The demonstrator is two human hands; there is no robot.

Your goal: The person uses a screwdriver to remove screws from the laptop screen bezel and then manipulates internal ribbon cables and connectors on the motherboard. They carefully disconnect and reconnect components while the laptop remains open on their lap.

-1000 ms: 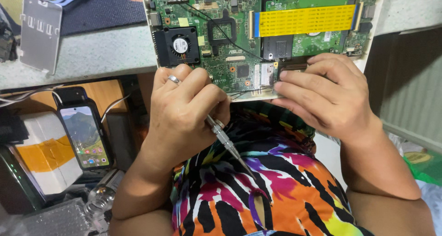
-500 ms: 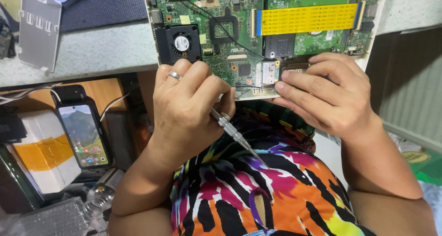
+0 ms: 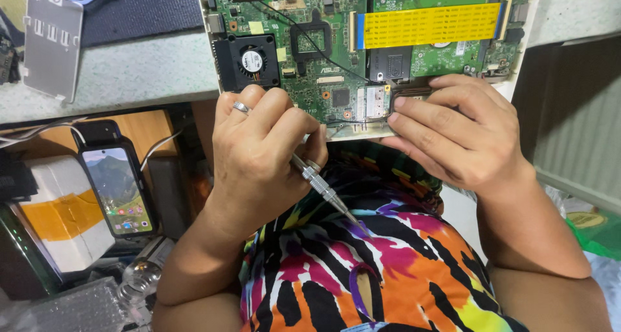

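A green laptop circuit board [image 3: 323, 66] with a black fan [image 3: 249, 61] and a yellow flat ribbon [image 3: 427, 25] lies at the near edge of the grey worktop. My left hand [image 3: 262, 154], a ring on one finger, is closed around a thin metal screwdriver [image 3: 323, 189] whose shaft points down toward my colourful shirt. My right hand [image 3: 453, 134] rests on the board's near edge, fingertips on a small dark part [image 3: 407, 94] beside a silver chip module.
A grey metal bracket [image 3: 50, 41] lies on the worktop [image 3: 129, 73] at the left. Below the worktop a phone [image 3: 116, 188] with a lit screen leans by a white and orange box [image 3: 61, 215]. Clear plastic parts [image 3: 97, 299] sit lower left. A dark panel [image 3: 569, 112] stands right.
My left hand has shifted slightly up toward the board with the screwdriver. My right hand stays on the board's edge.
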